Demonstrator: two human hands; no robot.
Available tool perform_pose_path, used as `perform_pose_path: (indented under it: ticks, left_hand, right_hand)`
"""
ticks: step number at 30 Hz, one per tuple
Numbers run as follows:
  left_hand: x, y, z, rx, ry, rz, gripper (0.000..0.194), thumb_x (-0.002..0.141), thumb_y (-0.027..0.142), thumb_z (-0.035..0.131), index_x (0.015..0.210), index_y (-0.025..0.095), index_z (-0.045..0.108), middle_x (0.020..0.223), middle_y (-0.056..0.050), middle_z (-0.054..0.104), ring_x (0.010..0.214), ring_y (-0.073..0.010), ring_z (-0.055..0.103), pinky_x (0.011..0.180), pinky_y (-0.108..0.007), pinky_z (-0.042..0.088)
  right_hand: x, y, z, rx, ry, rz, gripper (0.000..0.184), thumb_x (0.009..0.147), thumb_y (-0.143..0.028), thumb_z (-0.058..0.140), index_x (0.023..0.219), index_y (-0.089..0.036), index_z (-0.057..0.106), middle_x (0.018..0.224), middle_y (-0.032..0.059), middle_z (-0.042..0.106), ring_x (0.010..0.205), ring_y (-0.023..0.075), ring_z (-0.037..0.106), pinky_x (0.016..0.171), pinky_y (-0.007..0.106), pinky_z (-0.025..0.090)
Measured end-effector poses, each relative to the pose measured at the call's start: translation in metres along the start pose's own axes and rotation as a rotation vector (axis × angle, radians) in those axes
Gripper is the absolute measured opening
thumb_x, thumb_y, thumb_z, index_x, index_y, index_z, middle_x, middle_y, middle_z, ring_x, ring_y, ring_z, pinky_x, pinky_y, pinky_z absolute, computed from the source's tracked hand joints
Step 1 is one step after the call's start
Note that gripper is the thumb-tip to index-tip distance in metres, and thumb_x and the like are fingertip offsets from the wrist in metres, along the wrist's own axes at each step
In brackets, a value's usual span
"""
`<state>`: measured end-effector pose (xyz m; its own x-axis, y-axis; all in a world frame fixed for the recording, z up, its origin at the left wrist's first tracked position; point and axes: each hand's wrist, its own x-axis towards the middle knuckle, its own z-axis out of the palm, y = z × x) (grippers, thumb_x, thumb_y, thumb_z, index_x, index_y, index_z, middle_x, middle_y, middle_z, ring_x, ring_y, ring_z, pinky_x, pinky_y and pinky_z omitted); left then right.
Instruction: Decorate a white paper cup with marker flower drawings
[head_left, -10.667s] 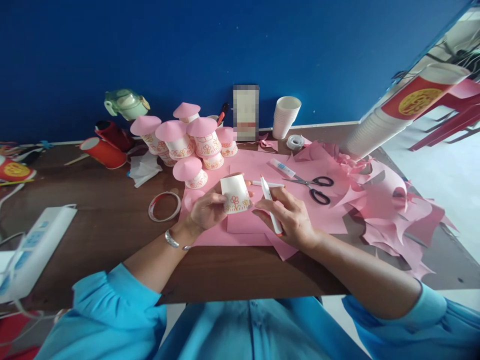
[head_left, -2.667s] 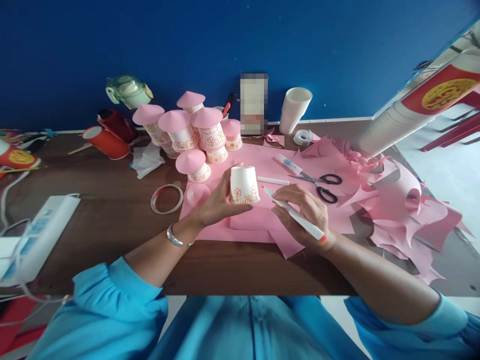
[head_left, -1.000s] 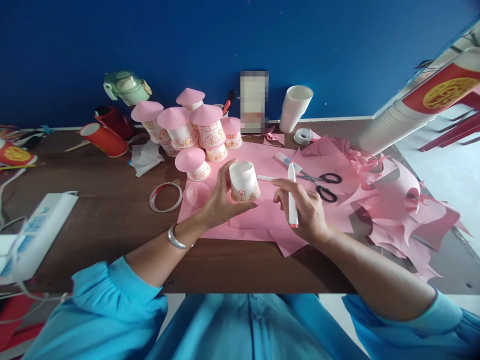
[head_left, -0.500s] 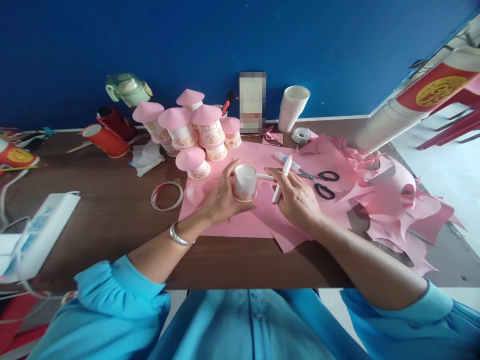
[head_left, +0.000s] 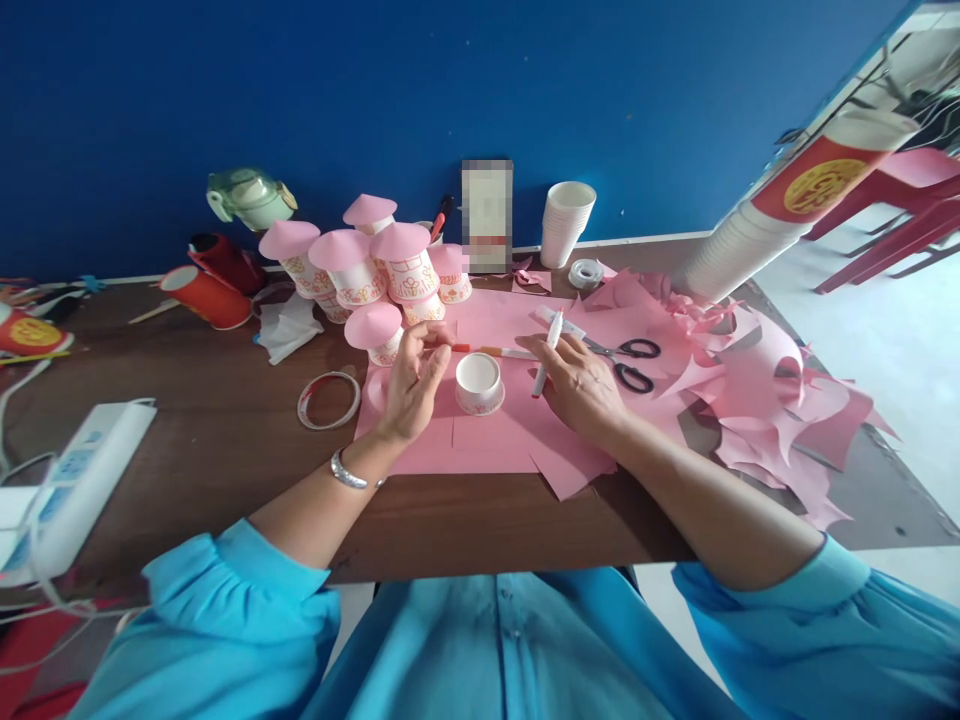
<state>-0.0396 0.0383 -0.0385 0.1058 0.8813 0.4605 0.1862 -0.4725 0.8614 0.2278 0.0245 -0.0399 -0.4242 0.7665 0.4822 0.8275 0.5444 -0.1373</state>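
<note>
My left hand [head_left: 412, 380] pinches a short red marker cap [head_left: 460, 348] between thumb and fingers. My right hand [head_left: 581, 385] grips a white marker [head_left: 551, 350] that slants up between its fingers, red end down. A second marker [head_left: 514, 352], white with an orange end, points left from the right fingertips; I cannot tell whether the hand holds it or it lies there. Between my hands a white paper cup [head_left: 478, 385] with red drawing near its wider lower edge stands on the pink paper [head_left: 495, 440], touched by neither hand.
Cone-roofed decorated cups [head_left: 345, 260] cluster behind my left hand. Scissors [head_left: 634, 365] lie right of my right hand, beside pink scraps [head_left: 787, 400]. Farther back stand a phone [head_left: 487, 215] and stacked cups [head_left: 568, 225]. A tape roll [head_left: 328, 400] and power strip [head_left: 82, 490] lie left.
My left hand has let go of the cup, moved left and up, and now pinches the red cap. The cup rests on the paper. My right hand still holds its white marker.
</note>
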Motion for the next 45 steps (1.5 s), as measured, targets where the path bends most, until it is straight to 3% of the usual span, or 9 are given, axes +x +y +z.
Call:
perform_pose_path:
  ticks: [4, 7, 12, 21, 28, 34, 40, 45]
  left_hand:
    - [0.003, 0.000, 0.000, 0.076, 0.088, -0.027, 0.031, 0.104, 0.055, 0.060, 0.119, 0.028, 0.062, 0.099, -0.003, 0.068, 0.089, -0.0196, 0.069, 0.087, -0.041, 0.060]
    - [0.002, -0.001, 0.001, 0.081, 0.089, -0.020, 0.029, 0.103, 0.052, 0.064, 0.118, 0.028, 0.063, 0.098, -0.003, 0.068, 0.086, -0.0183, 0.069, 0.082, -0.038, 0.059]
    - [0.002, -0.006, 0.000, 0.094, 0.114, 0.000, 0.029, 0.100, 0.049, 0.068, 0.118, 0.026, 0.064, 0.102, -0.004, 0.070, 0.085, -0.0163, 0.069, 0.078, -0.033, 0.060]
    - [0.004, -0.013, -0.001, 0.081, 0.156, 0.020, 0.029, 0.100, 0.048, 0.068, 0.119, 0.026, 0.063, 0.101, -0.003, 0.069, 0.084, -0.0154, 0.065, 0.077, -0.031, 0.055]
    - [0.005, -0.012, -0.002, 0.105, 0.170, 0.035, 0.030, 0.100, 0.049, 0.066, 0.118, 0.026, 0.062, 0.105, -0.004, 0.068, 0.080, -0.0142, 0.064, 0.073, -0.029, 0.055]
    - [0.007, -0.014, -0.001, 0.096, 0.161, 0.049, 0.036, 0.099, 0.055, 0.066, 0.120, 0.026, 0.060, 0.099, -0.003, 0.067, 0.076, -0.0137, 0.064, 0.070, -0.028, 0.056]
    - [0.011, -0.007, -0.003, 0.007, 0.120, 0.044, 0.046, 0.099, 0.065, 0.061, 0.125, 0.027, 0.063, 0.102, -0.005, 0.068, 0.079, -0.0156, 0.064, 0.070, -0.031, 0.056]
    - [0.009, 0.017, -0.009, 0.103, 0.090, 0.279, 0.056, 0.100, 0.071, 0.054, 0.134, 0.028, 0.065, 0.106, -0.007, 0.068, 0.086, -0.0190, 0.064, 0.074, -0.035, 0.056]
  right_hand:
    - [0.003, 0.007, 0.009, -0.102, -0.020, -0.026, 0.036, 0.101, -0.008, 0.048, 0.124, -0.025, 0.069, 0.090, 0.0060, 0.076, 0.100, 0.0253, 0.065, 0.086, 0.036, 0.048]
    - [0.003, 0.009, 0.011, -0.172, -0.021, -0.016, 0.033, 0.102, -0.009, 0.046, 0.117, -0.024, 0.071, 0.083, 0.0055, 0.072, 0.092, 0.0246, 0.064, 0.084, 0.036, 0.044]
    - [0.002, 0.008, 0.010, -0.221, -0.026, 0.016, 0.034, 0.101, -0.009, 0.049, 0.126, -0.023, 0.068, 0.093, 0.0082, 0.075, 0.094, 0.0250, 0.062, 0.081, 0.036, 0.039]
    - [0.003, 0.012, 0.013, -0.192, -0.021, 0.047, 0.034, 0.101, -0.012, 0.052, 0.131, -0.023, 0.066, 0.096, 0.0098, 0.075, 0.100, 0.0271, 0.063, 0.083, 0.037, 0.042]
    - [0.004, 0.014, 0.017, -0.181, -0.013, 0.056, 0.033, 0.102, -0.013, 0.044, 0.119, -0.024, 0.071, 0.090, 0.0085, 0.073, 0.095, 0.0263, 0.065, 0.081, 0.037, 0.046]
    - [0.003, 0.008, 0.009, -0.069, 0.050, 0.131, 0.033, 0.103, -0.017, 0.045, 0.131, -0.021, 0.062, 0.114, 0.0131, 0.071, 0.082, 0.0219, 0.064, 0.065, 0.030, 0.045]
    - [0.003, -0.003, -0.006, 0.151, 0.270, -0.057, 0.039, 0.106, -0.013, 0.039, 0.140, -0.023, 0.056, 0.122, 0.0145, 0.070, 0.109, 0.0258, 0.069, 0.085, 0.037, 0.058]
    - [-0.002, -0.014, -0.014, 0.167, 0.299, -0.233, 0.054, 0.101, -0.007, 0.040, 0.149, -0.028, 0.052, 0.122, 0.0121, 0.070, 0.109, 0.0256, 0.071, 0.091, 0.040, 0.059]
